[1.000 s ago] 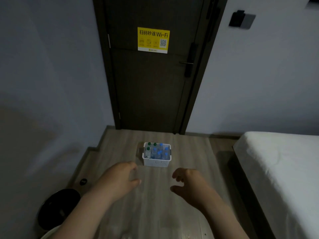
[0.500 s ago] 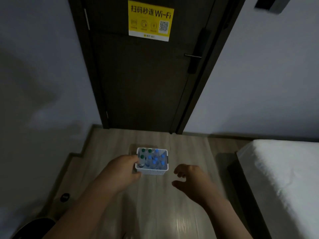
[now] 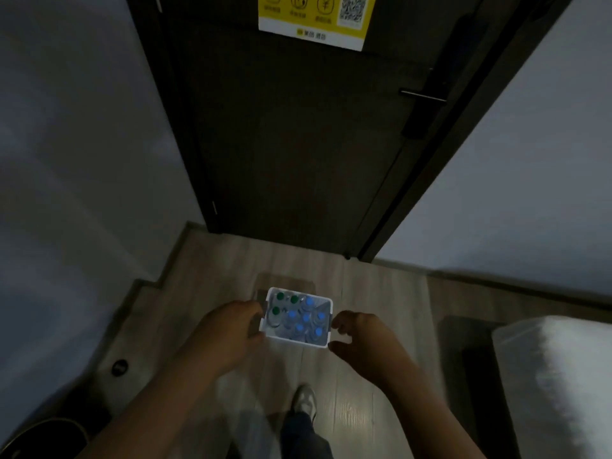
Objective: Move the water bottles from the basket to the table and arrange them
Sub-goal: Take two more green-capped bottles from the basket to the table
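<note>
A small white basket (image 3: 326, 326) stands on the wooden floor in front of a dark door. Several upright water bottles fill it, some with blue caps (image 3: 299, 327) and three with green caps (image 3: 280, 296). My left hand (image 3: 225, 336) reaches towards the basket's left side, and its fingertips overlap the left rim in this view. My right hand (image 3: 364, 342) hovers by the right side with fingers and thumb curved apart. Neither hand holds anything. Both look large against the basket, so they seem to be above it.
The dark door (image 3: 298, 144) is straight ahead, with grey walls on both sides. A white bed (image 3: 556, 376) is at the right. A round black object (image 3: 39, 438) sits at the lower left. My shoe (image 3: 304, 402) is on the floor below the basket.
I have stepped closer and my view has tilted down. Both hands have moved forward to flank the basket, the right one coming up beside its right edge.
</note>
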Demonstrator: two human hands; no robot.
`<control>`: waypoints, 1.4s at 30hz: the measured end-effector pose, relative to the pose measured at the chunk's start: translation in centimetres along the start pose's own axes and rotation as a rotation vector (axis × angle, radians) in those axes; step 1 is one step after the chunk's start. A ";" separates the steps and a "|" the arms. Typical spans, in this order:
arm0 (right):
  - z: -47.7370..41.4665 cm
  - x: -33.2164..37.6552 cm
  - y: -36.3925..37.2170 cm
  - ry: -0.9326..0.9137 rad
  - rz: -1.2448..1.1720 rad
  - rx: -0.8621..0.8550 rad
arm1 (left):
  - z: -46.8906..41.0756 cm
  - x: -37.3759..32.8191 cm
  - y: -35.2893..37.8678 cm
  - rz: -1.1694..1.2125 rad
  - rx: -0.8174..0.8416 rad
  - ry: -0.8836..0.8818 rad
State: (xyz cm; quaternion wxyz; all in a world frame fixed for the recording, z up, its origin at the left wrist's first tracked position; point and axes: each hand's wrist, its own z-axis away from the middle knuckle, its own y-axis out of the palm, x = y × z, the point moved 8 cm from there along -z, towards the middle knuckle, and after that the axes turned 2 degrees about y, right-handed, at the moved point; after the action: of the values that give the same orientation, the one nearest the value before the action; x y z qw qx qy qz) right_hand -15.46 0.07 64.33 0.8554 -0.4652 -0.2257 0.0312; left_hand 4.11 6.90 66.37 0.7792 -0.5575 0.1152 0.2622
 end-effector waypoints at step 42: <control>-48.6 -15.9 35.4 -0.043 0.022 0.084 | -38.6 28.5 40.3 0.045 -0.070 0.017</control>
State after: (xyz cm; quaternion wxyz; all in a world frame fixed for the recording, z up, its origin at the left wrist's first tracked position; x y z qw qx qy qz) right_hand -4.01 -22.06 7.40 0.8688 -0.4304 -0.2372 0.0601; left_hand 10.62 -11.31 6.70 0.7520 -0.5840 0.1251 0.2790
